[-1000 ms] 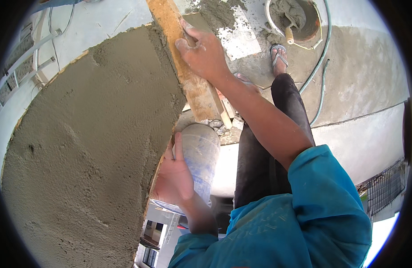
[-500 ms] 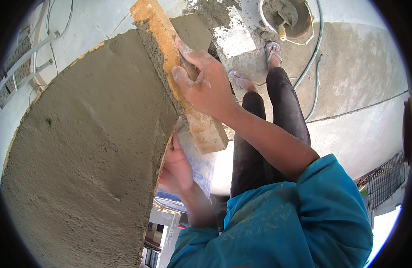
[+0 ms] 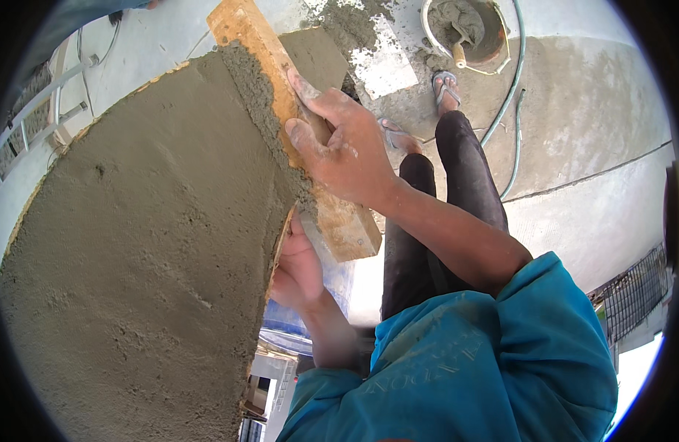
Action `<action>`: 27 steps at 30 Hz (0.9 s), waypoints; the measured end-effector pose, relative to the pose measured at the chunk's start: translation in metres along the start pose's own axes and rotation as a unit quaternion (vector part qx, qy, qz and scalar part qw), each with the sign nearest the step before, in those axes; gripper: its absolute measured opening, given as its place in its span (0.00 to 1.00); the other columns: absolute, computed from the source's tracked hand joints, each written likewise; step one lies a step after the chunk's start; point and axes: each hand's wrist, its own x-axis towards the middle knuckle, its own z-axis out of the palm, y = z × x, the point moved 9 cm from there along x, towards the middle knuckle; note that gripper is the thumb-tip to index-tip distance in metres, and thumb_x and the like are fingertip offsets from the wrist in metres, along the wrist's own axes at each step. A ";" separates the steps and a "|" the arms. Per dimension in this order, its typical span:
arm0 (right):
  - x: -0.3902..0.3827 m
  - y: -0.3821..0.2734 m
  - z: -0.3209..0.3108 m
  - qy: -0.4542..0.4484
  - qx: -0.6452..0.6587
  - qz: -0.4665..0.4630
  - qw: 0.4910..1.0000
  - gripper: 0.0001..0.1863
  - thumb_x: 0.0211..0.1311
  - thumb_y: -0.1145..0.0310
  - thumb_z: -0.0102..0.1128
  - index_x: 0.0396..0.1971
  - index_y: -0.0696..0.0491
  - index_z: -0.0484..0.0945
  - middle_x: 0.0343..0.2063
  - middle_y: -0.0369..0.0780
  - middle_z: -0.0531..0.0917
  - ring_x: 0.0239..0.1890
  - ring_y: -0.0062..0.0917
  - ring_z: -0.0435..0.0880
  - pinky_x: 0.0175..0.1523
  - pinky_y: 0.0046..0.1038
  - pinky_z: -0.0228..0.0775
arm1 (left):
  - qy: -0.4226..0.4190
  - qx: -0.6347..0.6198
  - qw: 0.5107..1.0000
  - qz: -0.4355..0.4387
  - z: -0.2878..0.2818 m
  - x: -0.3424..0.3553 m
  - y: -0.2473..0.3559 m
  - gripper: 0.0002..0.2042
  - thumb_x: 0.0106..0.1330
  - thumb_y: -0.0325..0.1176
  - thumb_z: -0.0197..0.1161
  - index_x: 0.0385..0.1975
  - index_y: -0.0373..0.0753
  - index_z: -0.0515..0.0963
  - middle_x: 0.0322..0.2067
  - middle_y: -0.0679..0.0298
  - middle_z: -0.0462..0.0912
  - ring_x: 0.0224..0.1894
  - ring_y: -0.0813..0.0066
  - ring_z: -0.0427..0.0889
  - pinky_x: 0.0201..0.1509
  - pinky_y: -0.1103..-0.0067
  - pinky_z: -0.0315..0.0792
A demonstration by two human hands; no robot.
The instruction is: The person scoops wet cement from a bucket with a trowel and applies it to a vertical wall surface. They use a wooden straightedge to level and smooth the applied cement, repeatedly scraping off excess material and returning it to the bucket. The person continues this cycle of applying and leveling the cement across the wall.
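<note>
My right hand (image 3: 338,144) grips the handle of a long wooden float (image 3: 245,40), whose left side is caked with wet mortar and lies along the right edge of a broad grey mortar-coated surface (image 3: 141,243). My left hand (image 3: 299,269) is lower, palm showing, beside a thin wooden strip (image 3: 278,258) on that edge, with its fingers against the strip and partly hidden by it and the float. Behind my left hand is a scuffed blue cylindrical container (image 3: 336,283).
A bucket of mortar with a roller-like handle (image 3: 465,33) stands at top right near a green hose (image 3: 510,103). My sandalled feet (image 3: 446,92) are on the stained floor. Metal rails (image 3: 71,72) are at left. Part of another person (image 3: 133,4) shows at the top-left rim.
My right hand and the float have moved down and slightly left, and mortar now coats the float's left side. My left hand's fingers, earlier upright, are now more hidden at the edge.
</note>
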 end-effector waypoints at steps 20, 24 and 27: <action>0.005 -0.009 0.006 0.028 -0.027 -0.004 0.999 0.27 0.57 0.60 0.61 0.55 0.58 0.80 0.36 0.52 0.83 0.43 0.44 0.84 0.51 0.40 0.74 | -0.044 -0.029 0.999 -0.009 0.026 -0.027 0.045 0.52 0.59 0.54 0.71 0.76 0.39 0.45 0.76 0.45 0.36 0.76 0.34 0.29 0.78 0.43 0.23; 0.073 0.043 0.009 0.077 -0.029 0.017 0.996 0.28 0.57 0.59 0.62 0.56 0.57 0.80 0.39 0.52 0.84 0.45 0.41 0.84 0.53 0.38 0.74 | -0.070 -0.037 0.997 -0.021 0.033 -0.020 0.040 0.51 0.59 0.55 0.70 0.76 0.39 0.47 0.76 0.45 0.37 0.77 0.36 0.32 0.79 0.46 0.24; 0.071 0.042 0.010 0.080 -0.009 0.010 0.997 0.28 0.57 0.59 0.62 0.57 0.56 0.79 0.41 0.52 0.84 0.46 0.40 0.85 0.53 0.38 0.74 | -0.082 -0.038 0.996 -0.012 0.034 -0.022 0.042 0.50 0.60 0.55 0.70 0.76 0.39 0.49 0.76 0.45 0.39 0.77 0.36 0.35 0.80 0.47 0.26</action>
